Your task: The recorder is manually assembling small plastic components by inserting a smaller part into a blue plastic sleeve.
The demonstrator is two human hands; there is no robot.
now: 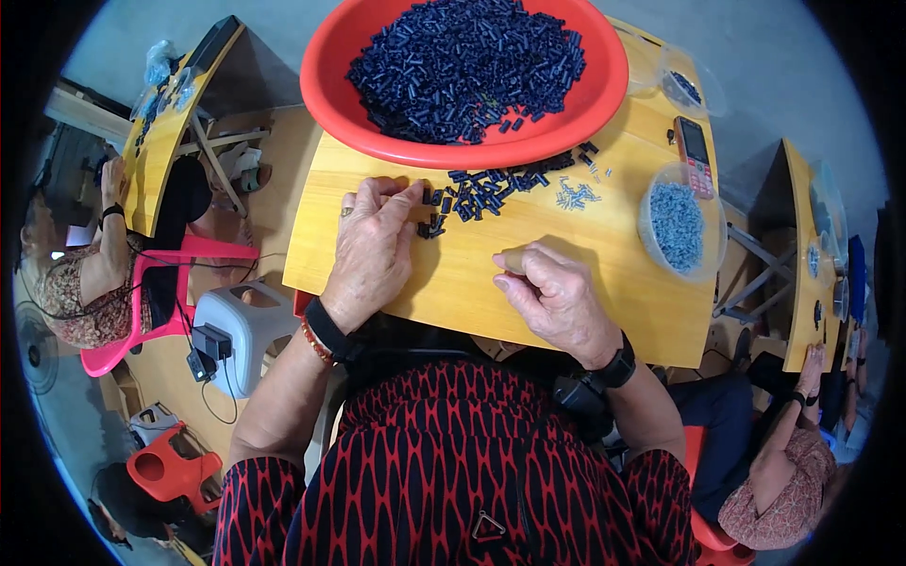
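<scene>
My left hand point(371, 247) rests on the yellow table with its fingers bent at the near left side of a pile of dark blue tubular pieces point(478, 196). Its fingertips touch or almost touch the outermost pieces; whether one is between them is hidden. To the right, apart from the pile, my right hand point(557, 300) is held over the table with thumb and curled fingers drawn together. Anything inside that grip is too small to see. A large red basin point(326, 90) filled with similar dark pieces stands beyond the pile. Small light blue pieces point(576, 195) lie scattered right of the pile.
A clear tub point(719, 247) of light blue pieces sits at the table's right edge, with a red-and-black phone point(694, 151) behind it. Farther back is a clear container point(713, 96). Grey stool point(231, 330) stands left. Other people sit at tables on both sides.
</scene>
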